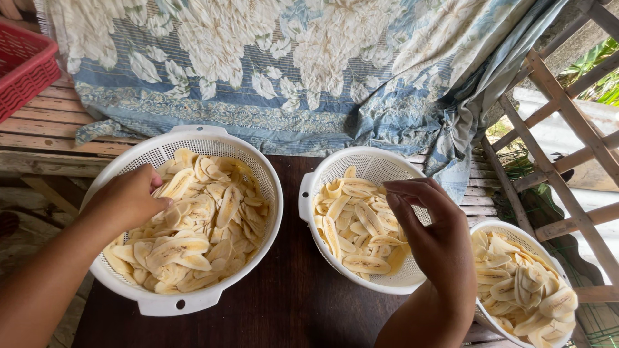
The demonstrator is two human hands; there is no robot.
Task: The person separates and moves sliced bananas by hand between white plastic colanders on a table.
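While a dark wooden table [290, 303] holds the work, a blue floral cloth [309, 64] hangs behind, w/ slatted bench, red crate [22, 64] at left & wooden lattice [567, 142] at right. 3 white colanders, each full of pale banana slices. Left hand [129, 196] digs into the big left colander [193, 138], fingers curled among slices. Right hand [432, 225] hovers over the middle colander [371, 158], fingertips pinched; can't tell if gripping anything. Third colander [509, 227] sits at right edge.

You are facing a dark wooden table [284, 309] with a blue floral cloth [309, 64] hanging behind it. A red crate [22, 64] is sitting on slatted planks [51, 129]; daylight is entering through a wooden lattice [567, 142] at right.
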